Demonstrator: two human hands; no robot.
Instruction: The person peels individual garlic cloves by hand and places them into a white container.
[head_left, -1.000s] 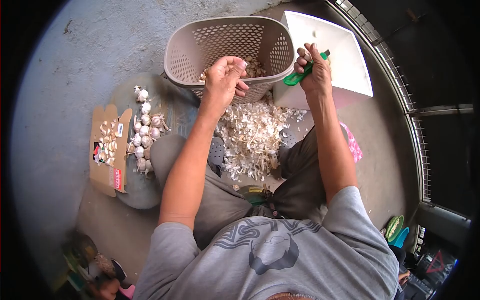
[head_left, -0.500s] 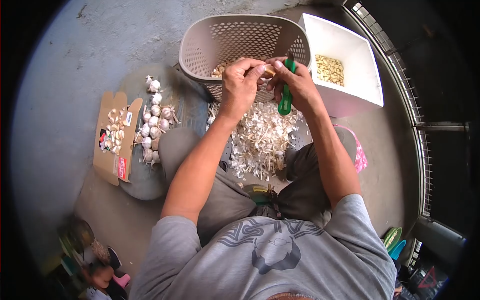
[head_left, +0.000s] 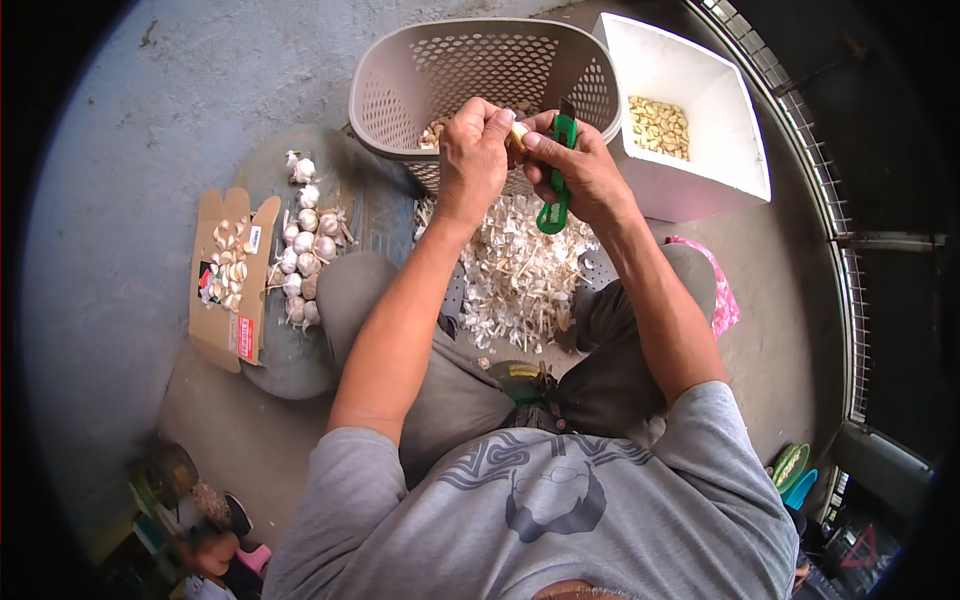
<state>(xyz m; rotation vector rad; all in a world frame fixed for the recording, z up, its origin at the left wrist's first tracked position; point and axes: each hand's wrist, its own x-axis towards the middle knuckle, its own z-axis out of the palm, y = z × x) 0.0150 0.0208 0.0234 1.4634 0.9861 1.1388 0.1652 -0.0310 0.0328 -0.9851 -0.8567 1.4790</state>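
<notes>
A garlic clove (head_left: 517,134) is pinched between the fingertips of my two hands, over the near rim of the basket. My left hand (head_left: 474,160) grips it, with a bit of pale skin showing by the thumb. A green utility knife (head_left: 556,190) lies in my right hand (head_left: 592,175), blade pointing away from me, while that thumb presses against the clove. Beneath both hands spreads a heap of garlic skins (head_left: 522,275). The brown perforated basket (head_left: 378,110) contains loose cloves, partly hidden by my left hand.
A white foam box (head_left: 700,75) with peeled cloves (head_left: 659,128) stands right of the basket. To the left, whole garlic bulbs (head_left: 305,242) rest on a round surface beside an open cardboard box (head_left: 228,330) holding cloves. Another person (head_left: 210,550) is at lower left.
Both hands have shifted slightly left with the clove and knife. The clove now sits more upright, with pale skin visible at my left thumb. The knife leans a little differently.
</notes>
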